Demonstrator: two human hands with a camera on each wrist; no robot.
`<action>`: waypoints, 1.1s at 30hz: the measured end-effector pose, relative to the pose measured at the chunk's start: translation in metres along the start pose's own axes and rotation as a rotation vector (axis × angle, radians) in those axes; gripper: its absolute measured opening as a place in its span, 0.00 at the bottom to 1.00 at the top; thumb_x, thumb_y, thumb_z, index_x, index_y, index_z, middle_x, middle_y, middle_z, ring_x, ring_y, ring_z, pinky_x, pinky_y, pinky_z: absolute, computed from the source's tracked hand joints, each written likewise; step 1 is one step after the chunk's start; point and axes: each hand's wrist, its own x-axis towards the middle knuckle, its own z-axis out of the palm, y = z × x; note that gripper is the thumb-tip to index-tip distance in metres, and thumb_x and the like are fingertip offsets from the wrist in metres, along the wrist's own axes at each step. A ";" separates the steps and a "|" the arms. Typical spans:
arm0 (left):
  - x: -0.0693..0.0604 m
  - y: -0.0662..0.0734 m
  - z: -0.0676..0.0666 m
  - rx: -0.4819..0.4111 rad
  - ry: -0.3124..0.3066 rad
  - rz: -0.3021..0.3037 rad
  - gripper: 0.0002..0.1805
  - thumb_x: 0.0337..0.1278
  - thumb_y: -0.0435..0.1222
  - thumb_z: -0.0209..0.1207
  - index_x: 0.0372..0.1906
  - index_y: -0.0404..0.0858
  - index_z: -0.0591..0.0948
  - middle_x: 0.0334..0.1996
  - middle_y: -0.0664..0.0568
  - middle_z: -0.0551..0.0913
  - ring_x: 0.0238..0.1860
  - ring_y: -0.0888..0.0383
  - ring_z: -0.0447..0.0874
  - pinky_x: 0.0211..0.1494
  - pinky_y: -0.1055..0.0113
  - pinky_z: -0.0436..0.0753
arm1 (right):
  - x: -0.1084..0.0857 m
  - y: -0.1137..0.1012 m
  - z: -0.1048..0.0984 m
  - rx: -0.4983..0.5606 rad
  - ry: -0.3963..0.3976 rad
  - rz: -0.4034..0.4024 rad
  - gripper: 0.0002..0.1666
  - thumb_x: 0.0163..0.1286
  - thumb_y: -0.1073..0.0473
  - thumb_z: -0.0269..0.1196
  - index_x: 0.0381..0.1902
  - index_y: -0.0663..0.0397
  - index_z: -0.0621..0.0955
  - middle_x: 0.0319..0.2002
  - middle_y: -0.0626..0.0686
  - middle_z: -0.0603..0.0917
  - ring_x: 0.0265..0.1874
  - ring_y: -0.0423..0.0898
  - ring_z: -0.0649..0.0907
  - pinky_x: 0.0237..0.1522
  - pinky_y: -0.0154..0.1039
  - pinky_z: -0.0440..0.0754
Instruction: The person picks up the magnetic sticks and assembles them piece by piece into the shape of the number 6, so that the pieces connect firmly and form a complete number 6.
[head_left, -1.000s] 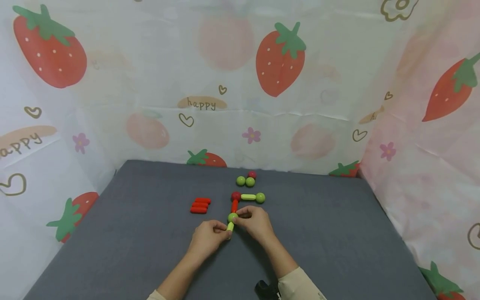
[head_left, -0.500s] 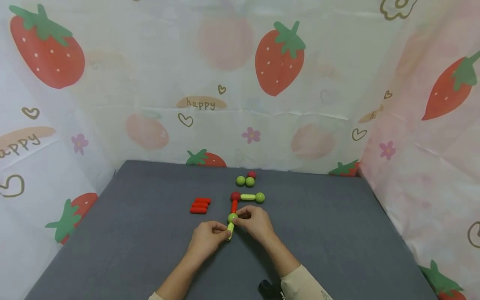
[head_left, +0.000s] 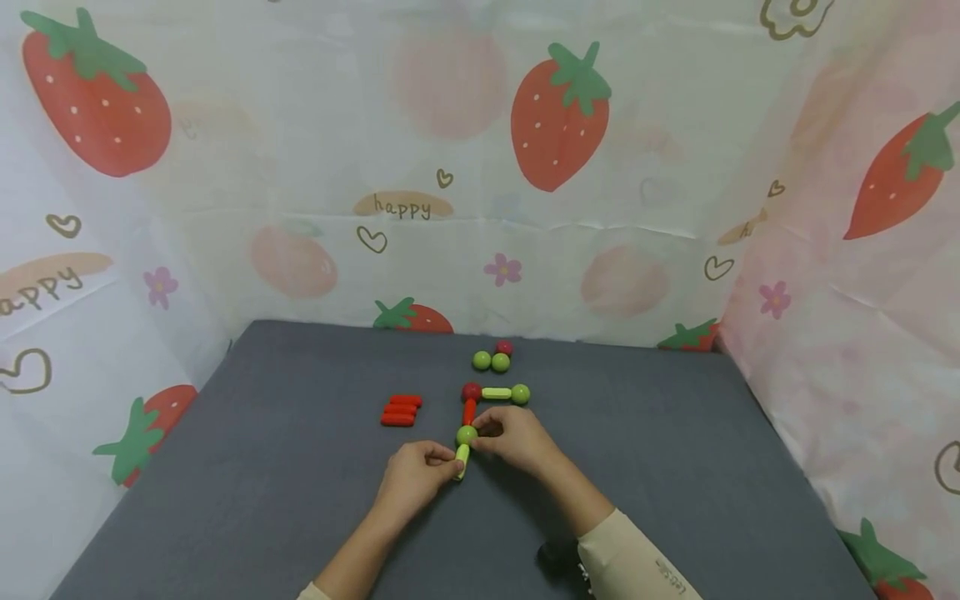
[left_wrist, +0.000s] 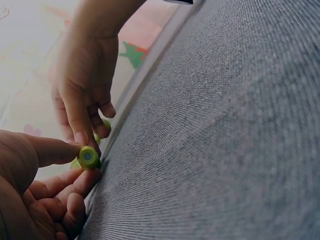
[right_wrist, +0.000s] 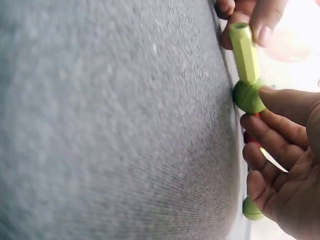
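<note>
In the head view my left hand (head_left: 418,477) pinches a pale yellow-green rod (head_left: 462,462) between thumb and fingers. The rod's upper end meets a green ball (head_left: 467,436), and its free end shows a small round spot (left_wrist: 87,156) in the left wrist view. My right hand (head_left: 517,437) holds that green ball (right_wrist: 249,96) with thumb and fingertips. From the ball a red rod (head_left: 469,412) runs up to a dark red ball (head_left: 472,392). A second yellow-green rod (head_left: 497,393) reaches right from there to another green ball (head_left: 521,394).
Several red rods (head_left: 401,409) lie side by side, left of the joined pieces. Farther back are two loose green balls (head_left: 482,360) and a red ball (head_left: 505,348). A strawberry-print curtain (head_left: 465,167) rises behind and beside the grey table (head_left: 300,400).
My right forearm has swung outward to the right, and the fingertips have shifted slightly right on the ball. The left hand keeps its grip on the rod, which stands slightly straighter.
</note>
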 end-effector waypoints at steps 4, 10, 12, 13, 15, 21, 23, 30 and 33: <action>0.001 -0.001 0.000 -0.006 -0.008 -0.004 0.11 0.54 0.44 0.74 0.38 0.41 0.89 0.31 0.56 0.89 0.31 0.61 0.84 0.33 0.63 0.79 | 0.003 -0.001 -0.001 -0.014 -0.022 -0.010 0.12 0.66 0.52 0.73 0.46 0.45 0.88 0.40 0.44 0.89 0.38 0.39 0.85 0.38 0.39 0.82; 0.000 -0.002 0.000 -0.002 -0.006 0.003 0.12 0.55 0.44 0.74 0.40 0.42 0.89 0.31 0.56 0.89 0.31 0.61 0.84 0.34 0.63 0.79 | 0.008 -0.001 -0.004 -0.016 -0.054 -0.043 0.10 0.67 0.53 0.73 0.44 0.45 0.88 0.39 0.43 0.89 0.36 0.38 0.85 0.37 0.38 0.82; 0.000 -0.002 0.000 -0.004 -0.003 0.010 0.12 0.54 0.44 0.74 0.40 0.42 0.89 0.31 0.56 0.89 0.31 0.62 0.84 0.34 0.63 0.79 | 0.010 -0.001 -0.006 -0.025 -0.076 -0.063 0.10 0.66 0.54 0.73 0.44 0.47 0.88 0.38 0.44 0.89 0.35 0.38 0.84 0.37 0.38 0.82; 0.000 -0.003 0.000 -0.004 0.001 0.015 0.12 0.54 0.44 0.74 0.39 0.42 0.89 0.31 0.57 0.89 0.31 0.62 0.84 0.34 0.63 0.79 | 0.012 -0.001 -0.008 -0.027 -0.091 -0.073 0.10 0.66 0.55 0.73 0.44 0.48 0.88 0.38 0.44 0.89 0.35 0.38 0.84 0.37 0.38 0.82; 0.000 -0.003 0.000 -0.004 0.006 0.022 0.11 0.54 0.44 0.74 0.39 0.43 0.89 0.31 0.57 0.90 0.31 0.62 0.84 0.34 0.63 0.79 | 0.015 -0.003 -0.013 -0.037 -0.121 -0.091 0.09 0.67 0.56 0.72 0.45 0.49 0.88 0.38 0.43 0.89 0.35 0.37 0.84 0.38 0.37 0.82; -0.001 -0.003 0.001 0.019 0.032 0.043 0.11 0.53 0.44 0.74 0.38 0.44 0.90 0.30 0.58 0.90 0.30 0.64 0.84 0.36 0.62 0.78 | 0.032 -0.013 -0.040 -0.083 -0.112 -0.125 0.12 0.68 0.57 0.72 0.48 0.49 0.88 0.40 0.43 0.88 0.36 0.39 0.83 0.39 0.39 0.82; -0.001 -0.003 0.001 0.023 0.033 0.046 0.11 0.53 0.44 0.74 0.39 0.44 0.89 0.30 0.58 0.90 0.30 0.64 0.84 0.36 0.62 0.78 | 0.039 -0.012 -0.048 -0.096 -0.073 -0.119 0.13 0.68 0.56 0.72 0.50 0.49 0.88 0.42 0.45 0.88 0.37 0.41 0.82 0.40 0.40 0.81; -0.001 -0.002 0.003 0.017 0.035 0.038 0.12 0.54 0.44 0.74 0.40 0.45 0.89 0.32 0.58 0.90 0.32 0.64 0.84 0.39 0.60 0.79 | 0.066 -0.001 -0.067 -0.068 0.053 -0.076 0.18 0.68 0.58 0.71 0.55 0.50 0.86 0.51 0.51 0.87 0.44 0.47 0.82 0.46 0.46 0.81; -0.001 -0.003 0.004 0.027 0.043 0.044 0.12 0.53 0.44 0.75 0.41 0.45 0.89 0.33 0.59 0.90 0.33 0.64 0.85 0.44 0.56 0.79 | 0.074 0.006 -0.068 -0.032 0.077 -0.046 0.19 0.70 0.59 0.70 0.58 0.51 0.85 0.55 0.53 0.86 0.50 0.52 0.82 0.51 0.50 0.80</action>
